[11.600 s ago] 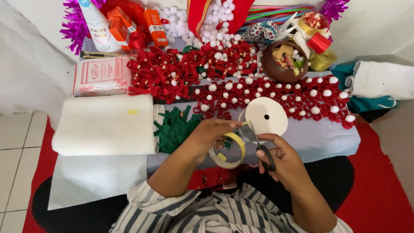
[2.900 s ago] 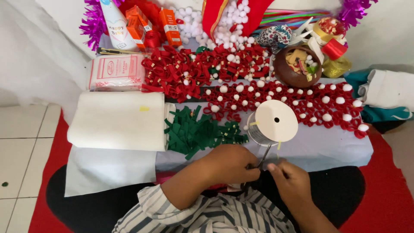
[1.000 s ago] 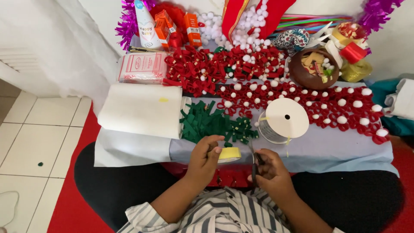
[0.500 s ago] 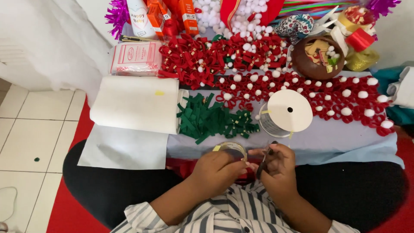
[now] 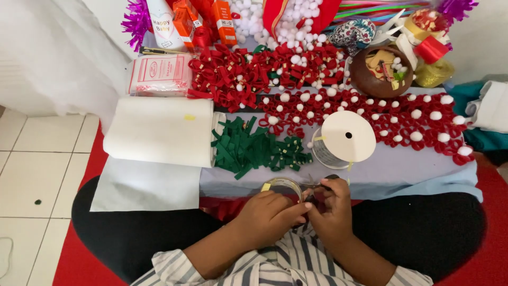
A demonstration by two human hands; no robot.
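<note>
A low table covered in pale blue-grey cloth fills the middle of the view. At 9 o'clock on it lies a thick white roll of felt sheet. Across 12 to 3 o'clock spreads a wide scatter of red ribbon bows with white pompoms. At the centre sits a heap of dark green ribbon pieces. Just at 3 o'clock of that heap stands a spool of ribbon with a round white cardboard face. At 1 o'clock a brown round bowl of small trimmings rests among the bows.

At 6 o'clock, at the table's near edge, the 2 hands meet, fingertips touching. The left hand is closed around a small ring of yellow-edged tape. The right hand grips dark-handled scissors beside the ring; most of the tool is hidden.
</note>
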